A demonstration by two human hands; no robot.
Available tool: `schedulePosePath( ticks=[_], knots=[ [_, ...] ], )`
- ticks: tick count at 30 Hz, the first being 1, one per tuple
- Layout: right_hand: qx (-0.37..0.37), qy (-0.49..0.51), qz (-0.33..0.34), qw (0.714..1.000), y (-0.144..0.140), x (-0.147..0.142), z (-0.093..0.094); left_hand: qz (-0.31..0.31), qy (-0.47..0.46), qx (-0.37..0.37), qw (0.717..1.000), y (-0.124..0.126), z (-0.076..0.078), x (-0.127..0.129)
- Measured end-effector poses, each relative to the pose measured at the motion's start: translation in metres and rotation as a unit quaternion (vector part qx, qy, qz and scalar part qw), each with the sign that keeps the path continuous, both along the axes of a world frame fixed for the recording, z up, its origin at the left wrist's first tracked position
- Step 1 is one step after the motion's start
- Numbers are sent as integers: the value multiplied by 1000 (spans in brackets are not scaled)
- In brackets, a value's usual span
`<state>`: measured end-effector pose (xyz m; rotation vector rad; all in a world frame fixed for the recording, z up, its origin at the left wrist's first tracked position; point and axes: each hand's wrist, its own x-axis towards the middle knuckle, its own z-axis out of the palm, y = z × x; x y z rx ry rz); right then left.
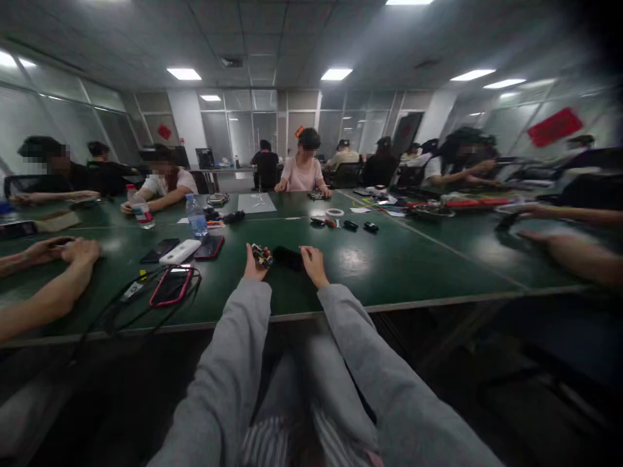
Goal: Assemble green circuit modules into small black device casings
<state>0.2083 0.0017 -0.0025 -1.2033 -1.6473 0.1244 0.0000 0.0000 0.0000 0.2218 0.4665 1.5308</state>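
My left hand is closed around a small circuit board assembly with coloured parts, held just above the green table. Fingers curled, my right hand is at the right end of a dark black item. Whether those fingertips grip it, or hold some small thing in front of it, I cannot tell. The black item lies between my two hands, and its kind is too dark to make out.
Left of me are a pink-edged phone with black cables, a white phone and a water bottle. Ahead lie small black parts and a white tape roll. A co-worker's hands rest at left; other people sit around.
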Motion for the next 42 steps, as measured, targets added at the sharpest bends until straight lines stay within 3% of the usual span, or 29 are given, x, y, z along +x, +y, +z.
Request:
schedulePosePath(
  ticks=[4, 7, 11, 15, 18, 22, 33, 42],
  knots=[
    [81, -48, -46, 995, -24, -10, 8, -32, -23, 1, 999, -6, 6, 1],
    [108, -134, -10, 985, -46, -36, 14, -29, -38, 12, 999, -12, 9, 0],
    [131, -259, 73, 954, -65, -78, 19, -38, -70, 85, 993, -26, 18, -2],
    [146, -298, 85, 939, -65, -93, 19, -55, -76, 119, 988, -38, 30, -1],
    [133, -273, 54, 951, -58, -86, 19, -43, -87, 135, 986, -41, 36, 4],
    [112, -217, 27, 969, -50, -78, 17, -104, -63, 160, 980, -43, 40, 10],
    [98, -68, 84, 989, -38, -67, 12, -128, 13, 220, 967, -51, 45, 12],
    [95, 102, 92, 986, -33, -57, 14, -160, 7, 231, 960, -56, 48, 13]
  ],
)
